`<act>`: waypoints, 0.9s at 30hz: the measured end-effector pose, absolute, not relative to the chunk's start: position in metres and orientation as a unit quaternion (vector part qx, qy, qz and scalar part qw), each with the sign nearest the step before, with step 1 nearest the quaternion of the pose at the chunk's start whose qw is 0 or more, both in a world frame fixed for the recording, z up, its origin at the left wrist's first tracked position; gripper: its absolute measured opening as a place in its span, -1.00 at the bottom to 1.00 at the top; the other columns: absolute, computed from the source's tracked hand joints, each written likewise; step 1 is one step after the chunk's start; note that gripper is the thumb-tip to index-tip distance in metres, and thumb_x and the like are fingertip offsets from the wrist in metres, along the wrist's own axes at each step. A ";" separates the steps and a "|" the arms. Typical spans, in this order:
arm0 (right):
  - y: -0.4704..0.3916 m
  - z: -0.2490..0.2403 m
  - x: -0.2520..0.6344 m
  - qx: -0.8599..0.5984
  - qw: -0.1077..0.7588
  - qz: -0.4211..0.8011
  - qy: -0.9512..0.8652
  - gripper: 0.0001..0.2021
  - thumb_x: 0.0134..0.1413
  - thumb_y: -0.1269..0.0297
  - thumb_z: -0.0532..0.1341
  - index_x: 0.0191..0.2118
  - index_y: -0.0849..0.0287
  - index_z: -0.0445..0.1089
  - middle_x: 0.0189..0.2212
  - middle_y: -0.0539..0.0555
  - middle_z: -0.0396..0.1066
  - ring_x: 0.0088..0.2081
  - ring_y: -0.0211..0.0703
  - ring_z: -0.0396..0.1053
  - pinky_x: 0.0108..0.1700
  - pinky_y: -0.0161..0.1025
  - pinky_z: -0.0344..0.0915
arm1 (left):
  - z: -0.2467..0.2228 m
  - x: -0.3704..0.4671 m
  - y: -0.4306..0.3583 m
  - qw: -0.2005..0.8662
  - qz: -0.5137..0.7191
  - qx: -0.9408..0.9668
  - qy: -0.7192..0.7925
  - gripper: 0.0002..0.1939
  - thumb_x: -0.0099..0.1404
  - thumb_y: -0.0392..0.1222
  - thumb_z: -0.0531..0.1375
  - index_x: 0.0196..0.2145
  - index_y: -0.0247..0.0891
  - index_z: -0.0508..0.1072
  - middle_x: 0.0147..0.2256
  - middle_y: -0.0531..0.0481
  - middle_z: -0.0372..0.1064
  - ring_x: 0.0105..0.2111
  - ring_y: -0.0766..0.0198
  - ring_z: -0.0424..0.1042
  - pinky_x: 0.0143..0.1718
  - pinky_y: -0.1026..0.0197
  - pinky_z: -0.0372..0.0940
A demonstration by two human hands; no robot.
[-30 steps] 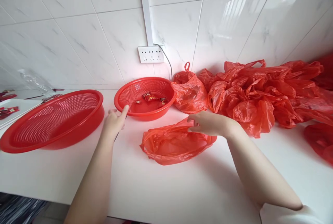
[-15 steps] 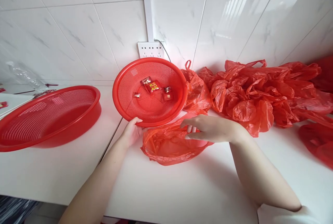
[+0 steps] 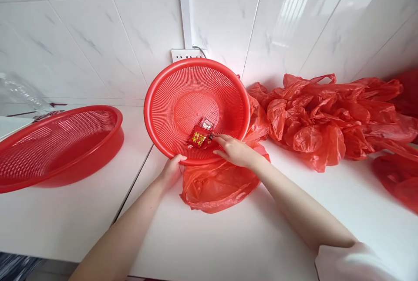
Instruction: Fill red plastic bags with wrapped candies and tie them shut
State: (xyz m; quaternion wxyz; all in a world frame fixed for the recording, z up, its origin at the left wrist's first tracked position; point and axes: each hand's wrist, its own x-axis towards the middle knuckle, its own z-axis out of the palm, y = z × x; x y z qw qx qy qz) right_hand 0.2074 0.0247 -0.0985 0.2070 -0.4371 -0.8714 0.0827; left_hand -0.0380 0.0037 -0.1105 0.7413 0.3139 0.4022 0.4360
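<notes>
A round red perforated plastic basket (image 3: 176, 80) is tilted toward me, its near rim above an open red plastic bag (image 3: 222, 187) on the table. My left hand (image 3: 173, 170) grips the basket's near rim, thumb on top and the other fingers hidden underneath. Inside, small red candy packets (image 3: 200, 136), one with yellow print, have gathered at the near side. My right hand (image 3: 232, 148) reaches over the near right rim, fingers stretched out against the packets' right edge and thumb held apart.
Another red basket (image 3: 88, 172) leans at the left. Filled red plastic bags (image 3: 313, 124) are heaped along the tiled wall at the right. A power socket (image 3: 187, 53) sits behind the tilted basket, and a clear plastic bottle (image 3: 24, 93) lies at the far left.
The basket has tipped further toward me, and its packets have slid together to the near side. My right hand has moved from above the bag into the basket.
</notes>
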 end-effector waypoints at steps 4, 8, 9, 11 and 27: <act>0.027 -0.116 0.203 -0.419 0.182 0.122 -0.881 -0.32 0.27 -0.08 -0.05 0.33 0.28 -0.04 0.31 0.33 -0.02 0.31 0.08 0.01 0.29 0.06 0.01 | -0.117 -0.035 0.004 0.734 0.402 0.344 0.426 -0.71 0.05 -0.24 0.19 -0.25 -0.42 0.49 -0.39 -0.16 0.54 -0.32 -0.04 0.53 -0.30 0.10 0.34; 0.030 -0.121 0.204 -0.399 0.172 0.139 -0.890 -0.27 0.14 -0.16 0.09 0.29 0.23 0.09 0.21 0.33 0.18 0.22 0.18 0.14 0.22 0.16 0.05 | -0.122 -0.032 0.004 0.728 0.415 0.346 0.423 -0.74 0.03 -0.26 0.18 -0.28 -0.39 0.48 -0.35 -0.15 0.54 -0.29 -0.03 0.53 -0.28 0.10 0.36; 0.031 -0.120 0.204 -0.379 0.181 0.153 -0.894 -0.30 0.10 -0.13 0.16 0.25 0.22 0.16 0.15 0.31 0.25 0.16 0.15 0.22 0.18 0.11 0.13 | -0.122 -0.032 0.004 0.731 0.411 0.344 0.422 -0.72 0.04 -0.25 0.18 -0.27 -0.41 0.49 -0.35 -0.16 0.54 -0.28 -0.04 0.53 -0.28 0.09 0.36; 0.033 -0.117 0.205 -0.334 0.208 0.202 -0.897 -0.43 0.05 0.01 0.26 0.14 0.19 0.31 0.00 0.23 0.38 0.00 0.02 0.36 0.06 -0.06 0.27 | -0.121 -0.033 0.005 0.744 0.393 0.341 0.419 -0.67 0.06 -0.22 0.15 -0.22 -0.45 0.49 -0.35 -0.20 0.54 -0.29 -0.07 0.53 -0.27 0.06 0.37; 0.028 -0.087 0.205 -0.196 0.476 0.718 -0.468 -0.63 0.17 -0.02 0.12 -0.13 0.19 0.42 -0.22 0.12 0.52 -0.30 -0.24 0.49 -0.24 -0.31 0.47 | -0.110 -0.035 0.004 0.791 0.368 0.276 0.404 -0.57 0.14 -0.27 0.10 -0.05 -0.53 0.46 -0.32 -0.29 0.54 -0.34 -0.12 0.54 -0.32 -0.01 0.40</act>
